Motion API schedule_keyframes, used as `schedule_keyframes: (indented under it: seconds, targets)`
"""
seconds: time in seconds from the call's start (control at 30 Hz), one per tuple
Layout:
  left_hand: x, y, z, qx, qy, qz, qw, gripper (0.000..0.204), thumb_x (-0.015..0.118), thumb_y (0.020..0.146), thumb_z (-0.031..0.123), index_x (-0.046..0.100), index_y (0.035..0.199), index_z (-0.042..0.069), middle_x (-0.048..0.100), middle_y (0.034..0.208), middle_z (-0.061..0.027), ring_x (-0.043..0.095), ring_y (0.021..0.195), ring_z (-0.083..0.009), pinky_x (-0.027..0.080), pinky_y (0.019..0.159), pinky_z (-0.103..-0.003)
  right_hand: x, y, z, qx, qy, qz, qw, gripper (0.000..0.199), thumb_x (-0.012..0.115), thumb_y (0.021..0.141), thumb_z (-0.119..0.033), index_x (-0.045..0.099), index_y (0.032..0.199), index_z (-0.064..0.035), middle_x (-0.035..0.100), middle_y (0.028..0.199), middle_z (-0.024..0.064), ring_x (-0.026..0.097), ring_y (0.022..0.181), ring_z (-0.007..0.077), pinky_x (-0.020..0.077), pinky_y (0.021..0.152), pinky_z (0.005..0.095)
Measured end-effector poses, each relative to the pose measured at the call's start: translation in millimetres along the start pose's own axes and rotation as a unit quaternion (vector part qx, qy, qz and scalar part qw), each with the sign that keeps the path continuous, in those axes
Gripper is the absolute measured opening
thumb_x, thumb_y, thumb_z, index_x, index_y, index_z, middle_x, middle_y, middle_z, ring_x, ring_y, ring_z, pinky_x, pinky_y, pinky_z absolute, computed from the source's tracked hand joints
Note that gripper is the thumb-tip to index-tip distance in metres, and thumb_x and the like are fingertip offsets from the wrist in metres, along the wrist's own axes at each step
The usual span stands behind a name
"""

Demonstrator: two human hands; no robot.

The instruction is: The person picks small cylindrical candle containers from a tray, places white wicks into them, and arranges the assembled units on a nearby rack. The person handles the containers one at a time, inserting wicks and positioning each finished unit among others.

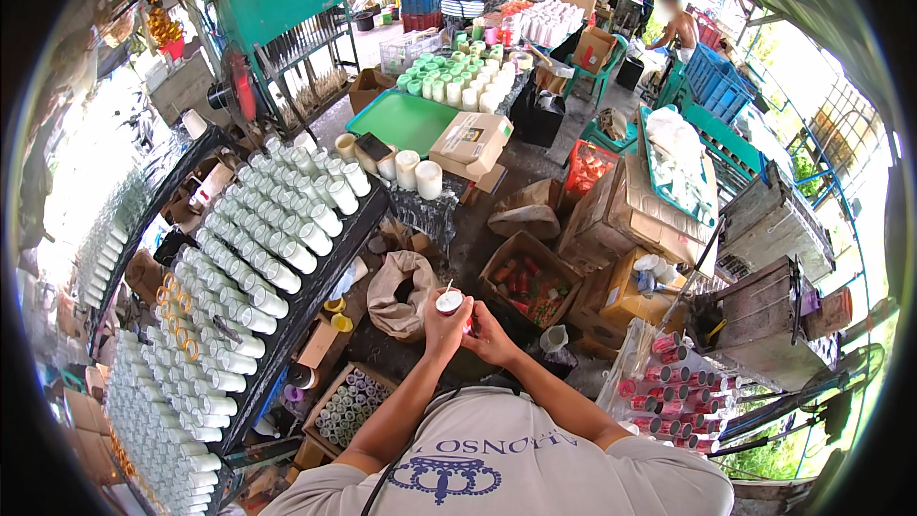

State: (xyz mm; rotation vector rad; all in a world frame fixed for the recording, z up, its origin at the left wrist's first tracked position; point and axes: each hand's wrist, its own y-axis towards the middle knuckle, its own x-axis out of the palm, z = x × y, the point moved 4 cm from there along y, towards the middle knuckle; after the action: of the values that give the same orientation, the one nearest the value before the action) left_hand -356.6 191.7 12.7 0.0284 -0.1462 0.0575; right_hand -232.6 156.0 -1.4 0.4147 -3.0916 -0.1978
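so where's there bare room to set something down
The green tray looks bare, bordered by the cardboard box and the green candles. Past the left hand, dark floor shows between the brown sack and the open carton. Crowded: the rows of glasses at left and the red containers at lower right.

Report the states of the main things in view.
White candle: held, wick pointing up
Left hand: curled around candle
Right hand: fingers bent, beside left
Brown sack: mouth open
Box with red items: open
Green tray: lying flat
Glass jars: standing in rows
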Motion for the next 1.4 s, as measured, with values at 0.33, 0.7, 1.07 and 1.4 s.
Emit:
schedule_keyframes:
  seconds: [0.33, 0.7, 1.07, 1.4]
  targets:
    - [-1.6, -0.9, -6.8, -0.038, -0.059, 0.012, 0.997, 0.03, 0.083, 0.091, 0.012, 0.061, 0.108, 0.002, 0.067, 0.094, -0.0028, 0.065, 0.079, -0.0078, 0.053, 0.069, -0.025, 1.5, -3.4, 17.1, 0.03, 0.001, 0.008, 1.0, 0.059, 0.081, 0.092, -0.009, 0.045, 0.139, -0.0033, 0.056, 0.125, 0.0077, 0.057, 0.115, 0.0139, 0.0511, 0.096, 0.0329]
    - [1.0, -1.1, 0.3, -0.094, -0.038, -0.095, 0.99, 0.033, 0.085, 0.091, 0.014, 0.061, 0.112, 0.004, 0.066, 0.095, -0.0008, 0.064, 0.08, -0.0072, 0.052, 0.07, -0.024, -6.0, -3.7, 0.8, -0.022, -0.085, 0.043, 0.995, 0.049, 0.083, 0.087, -0.011, 0.061, 0.131, -0.0045, 0.063, 0.113, 0.0054, 0.061, 0.094, 0.0148, 0.0532, 0.083, 0.0322]
    - [7.3, 3.6, -1.0, -0.106, -0.129, -0.079, 0.983, 0.03, 0.084, 0.089, 0.009, 0.063, 0.109, 0.009, 0.064, 0.102, 0.0013, 0.063, 0.089, -0.0077, 0.051, 0.078, -0.025, -9.0, -5.8, -19.1, 0.014, -0.051, 0.058, 0.997, 0.042, 0.085, 0.091, -0.017, 0.065, 0.125, -0.0014, 0.064, 0.098, -0.0029, 0.054, 0.084, 0.0052, 0.0481, 0.074, 0.026]
    - [9.3, 1.4, 13.4, -0.11, -0.132, -0.135, 0.976, 0.029, 0.084, 0.087, 0.009, 0.061, 0.105, 0.01, 0.061, 0.099, 0.0021, 0.06, 0.084, -0.0063, 0.049, 0.069, -0.024, -8.7, -6.3, -22.9, 0.008, -0.05, 0.048, 0.998, 0.043, 0.085, 0.091, -0.015, 0.063, 0.126, -0.0038, 0.063, 0.098, -0.0033, 0.055, 0.082, 0.0046, 0.049, 0.072, 0.0259]
